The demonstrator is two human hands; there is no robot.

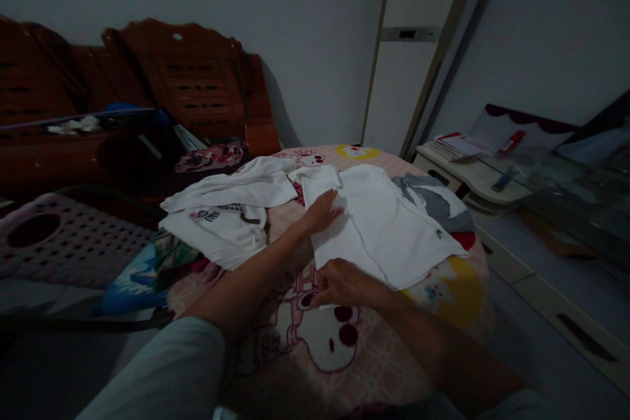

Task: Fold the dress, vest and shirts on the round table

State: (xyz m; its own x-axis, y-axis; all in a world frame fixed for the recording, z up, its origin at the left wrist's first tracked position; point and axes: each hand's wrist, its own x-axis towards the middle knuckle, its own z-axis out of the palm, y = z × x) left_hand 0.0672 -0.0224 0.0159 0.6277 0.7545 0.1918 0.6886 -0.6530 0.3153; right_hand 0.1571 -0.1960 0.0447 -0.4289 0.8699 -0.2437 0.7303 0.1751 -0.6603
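A white shirt (374,210) lies spread on a round table, its left part folded inward along a visible edge. My left hand (322,212) rests on the shirt just below the folded sleeve (317,177), fingers stretched out and thumb apart. At the near left corner of the shirt, my right hand (342,283) has its fingers bent around the fabric edge; the fingertips are partly hidden. To the left lies a second white garment (231,190), loosely heaped, with a dark print on it. A grey and white garment (436,200) sits beyond the shirt on the right.
A pink cloth with cartoon figures (384,361) covers the table (472,302). Left of it stands a pink woven basket (73,236) beside a blue cloth (132,282). Behind is a wooden bench (191,79). A low cabinet (536,295) with papers (455,144) runs along the right.
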